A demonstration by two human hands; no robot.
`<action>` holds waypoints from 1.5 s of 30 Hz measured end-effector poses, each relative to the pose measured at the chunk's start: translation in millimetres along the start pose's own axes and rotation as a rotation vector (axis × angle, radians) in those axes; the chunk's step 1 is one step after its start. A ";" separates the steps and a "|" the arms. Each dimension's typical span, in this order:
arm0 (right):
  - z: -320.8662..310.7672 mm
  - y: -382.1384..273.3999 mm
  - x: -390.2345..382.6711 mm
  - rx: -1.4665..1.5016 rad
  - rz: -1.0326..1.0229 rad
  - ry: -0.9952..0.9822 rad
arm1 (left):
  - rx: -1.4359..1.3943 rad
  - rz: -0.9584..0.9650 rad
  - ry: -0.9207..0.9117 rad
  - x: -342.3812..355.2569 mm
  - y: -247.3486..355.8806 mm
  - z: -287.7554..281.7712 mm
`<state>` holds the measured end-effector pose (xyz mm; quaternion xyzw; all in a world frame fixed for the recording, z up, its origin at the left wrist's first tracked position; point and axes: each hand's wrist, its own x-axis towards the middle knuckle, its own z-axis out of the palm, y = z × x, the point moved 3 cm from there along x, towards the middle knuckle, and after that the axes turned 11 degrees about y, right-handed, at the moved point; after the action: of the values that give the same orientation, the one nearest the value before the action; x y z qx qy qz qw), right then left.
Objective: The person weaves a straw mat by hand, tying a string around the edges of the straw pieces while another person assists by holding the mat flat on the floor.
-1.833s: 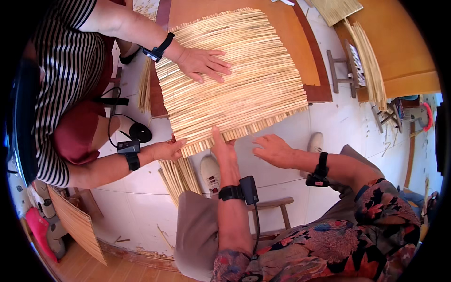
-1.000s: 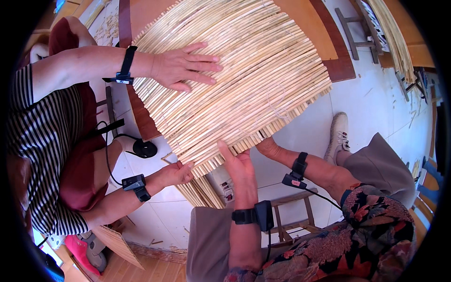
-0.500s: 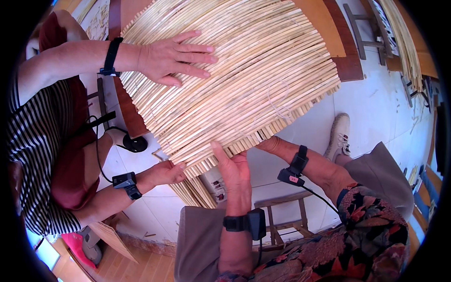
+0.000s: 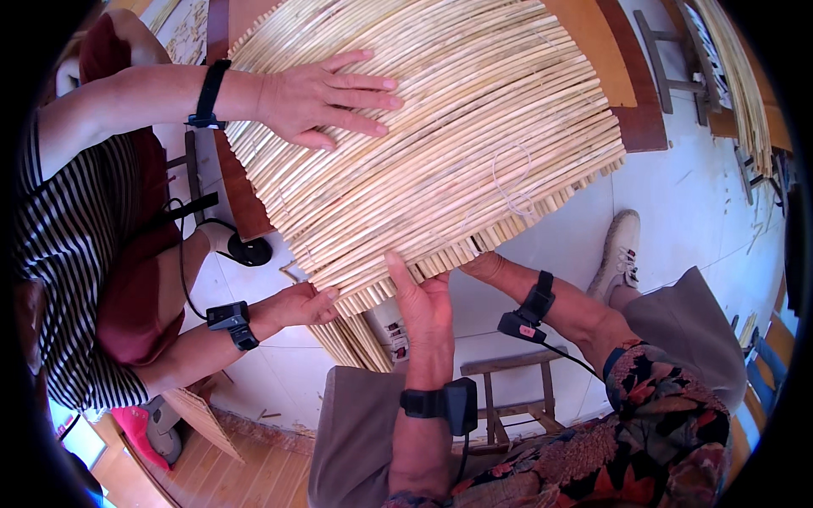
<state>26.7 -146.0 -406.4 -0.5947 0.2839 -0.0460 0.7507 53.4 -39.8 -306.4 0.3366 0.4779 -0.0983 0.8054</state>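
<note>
A large mat of pale, thin stalks [image 4: 406, 161] lies tilted across the upper middle, with a second layer of stalk ends showing along its near edge. My left hand [image 4: 421, 296] grips that near edge, thumb on top and fingers tucked underneath. Just to its right, my right hand [image 4: 484, 264] reaches beneath the mat; its fingers are hidden. A loop of thin pale cord [image 4: 513, 173] rests on the mat's right part. On the left, a co-worker's spread hand [image 4: 326, 97] presses flat on the top, and their other hand [image 4: 309, 303] pinches the near left corner.
Under the mat stands a brown table [image 4: 631, 93]. A wooden stool [image 4: 512, 372] is between my knees. More long stalks [image 4: 349, 339] lie below the mat's left corner, and a bundle of stalks [image 4: 745, 85] rests at the far right beside a wooden frame [image 4: 669, 59].
The mat and surroundings sit slightly further right in the picture. Both my hands and the co-worker's hands keep nearly the same places on the mat.
</note>
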 end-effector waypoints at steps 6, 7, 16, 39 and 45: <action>-4.1 12.5 0.5 -0.060 0.016 -0.009 | -0.043 -0.034 0.057 -3.4 -1.0 5.7; -3.6 11.1 1.8 -0.067 0.010 -0.011 | -0.030 -0.016 0.061 -3.7 0.1 5.0; -6.9 2.8 4.0 -0.158 -0.040 -0.046 | -0.019 -0.007 0.028 3.7 1.7 -5.1; -28.2 35.3 8.8 -0.376 -0.037 -0.082 | 0.004 0.014 0.060 1.1 1.4 1.7; -37.6 39.3 9.1 -0.433 -0.038 -0.086 | 0.019 0.023 0.061 -0.8 1.8 1.8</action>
<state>5.7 -171.0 -450.9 -0.7487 0.2437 0.0274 0.6158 55.1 -39.7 -304.3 0.3526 0.4971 -0.0832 0.7884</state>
